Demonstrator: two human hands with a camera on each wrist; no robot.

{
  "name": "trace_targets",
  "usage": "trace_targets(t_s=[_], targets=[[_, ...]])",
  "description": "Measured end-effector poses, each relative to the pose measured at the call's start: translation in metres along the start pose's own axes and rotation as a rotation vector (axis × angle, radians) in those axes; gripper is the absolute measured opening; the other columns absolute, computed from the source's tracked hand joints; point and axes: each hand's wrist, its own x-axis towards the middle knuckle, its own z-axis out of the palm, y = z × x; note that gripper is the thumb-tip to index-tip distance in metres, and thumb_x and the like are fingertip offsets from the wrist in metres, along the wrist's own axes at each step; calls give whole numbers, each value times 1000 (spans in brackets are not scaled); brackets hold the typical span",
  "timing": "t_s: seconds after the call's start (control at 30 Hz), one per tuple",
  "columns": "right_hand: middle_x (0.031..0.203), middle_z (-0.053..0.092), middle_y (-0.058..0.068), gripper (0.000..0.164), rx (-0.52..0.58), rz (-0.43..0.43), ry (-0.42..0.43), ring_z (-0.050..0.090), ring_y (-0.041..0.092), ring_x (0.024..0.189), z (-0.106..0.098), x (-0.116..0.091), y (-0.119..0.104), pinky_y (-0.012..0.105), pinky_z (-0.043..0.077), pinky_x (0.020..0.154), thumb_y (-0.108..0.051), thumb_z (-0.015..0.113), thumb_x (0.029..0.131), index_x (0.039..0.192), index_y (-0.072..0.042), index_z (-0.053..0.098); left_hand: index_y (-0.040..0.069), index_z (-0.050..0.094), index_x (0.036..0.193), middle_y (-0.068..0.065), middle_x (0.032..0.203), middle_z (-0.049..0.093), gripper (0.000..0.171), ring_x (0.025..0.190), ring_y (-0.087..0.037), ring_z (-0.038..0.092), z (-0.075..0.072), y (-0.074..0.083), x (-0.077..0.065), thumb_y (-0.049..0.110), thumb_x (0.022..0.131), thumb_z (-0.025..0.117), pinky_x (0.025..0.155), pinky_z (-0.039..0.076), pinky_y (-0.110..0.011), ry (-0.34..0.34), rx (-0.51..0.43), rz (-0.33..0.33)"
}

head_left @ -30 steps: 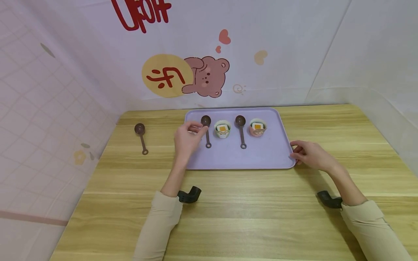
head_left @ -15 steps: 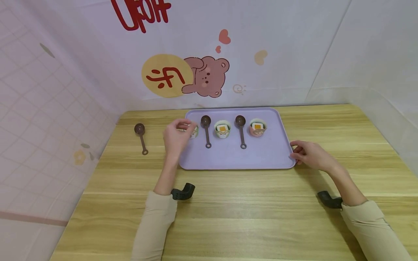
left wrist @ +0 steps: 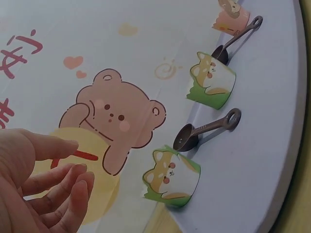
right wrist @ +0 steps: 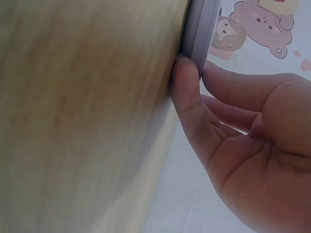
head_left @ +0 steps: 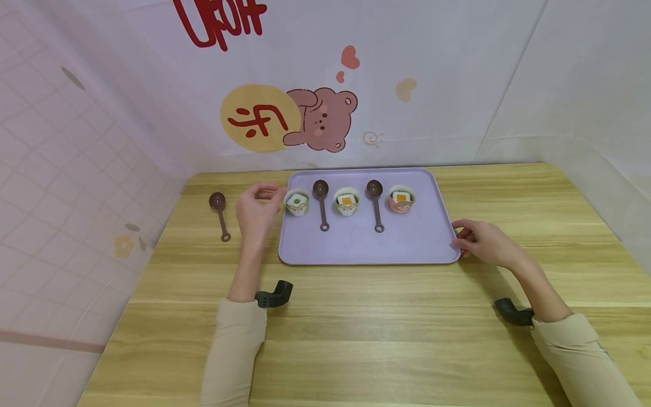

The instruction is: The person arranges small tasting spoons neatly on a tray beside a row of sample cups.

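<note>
My left hand hovers just left of the lilac tray, fingers loosely bent and holding nothing. Right beside its fingertips, a green-and-white paper cup with a dog print holds a white piece with a green dot. My right hand pinches the tray's right rim between thumb and fingers. Along the tray, a brown measuring spoon, a second dog cup, another measuring spoon and a pink cup follow in a row. The latter two cups hold white pieces with orange squares.
A third brown measuring spoon lies on the wooden table, left of my left hand. Behind the table's back edge hangs a white printed cloth with a bear. Black wrist mounts stick out from both sleeves.
My left hand has moved left from over the tray's left spoon to beyond the tray's left edge, uncovering the leftmost cup. The right hand and the tray have stayed put.
</note>
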Motion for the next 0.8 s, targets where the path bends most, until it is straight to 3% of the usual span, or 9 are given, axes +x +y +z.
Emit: trace_targets(t_s=[0.17, 0.47, 0.8], targets=[[90, 69, 18, 41, 3, 2, 2, 67, 18, 68, 1, 0, 0, 28, 57, 59, 2, 65, 96, 128, 21, 48, 2, 74, 101, -12, 88, 71, 24, 59, -19, 68, -9, -2, 4, 20, 87, 81, 50, 51, -17, 15, -12, -43], [89, 69, 17, 40, 4, -3, 1, 67, 17, 67, 1, 0, -1, 28, 57, 59, 3, 65, 95, 128, 22, 48, 4, 75, 103, -9, 87, 71, 27, 58, -15, 68, -26, -13, 13, 25, 87, 81, 50, 51, -17, 68, 29, -56], [90, 69, 19, 41, 15, -4, 3, 67, 17, 67, 1, -1, -2, 29, 57, 59, 3, 65, 96, 128, 22, 48, 1, 72, 107, -3, 86, 67, 36, 56, -4, 62, -46, -20, 20, 29, 86, 82, 57, 54, -17, 45, -33, -110]])
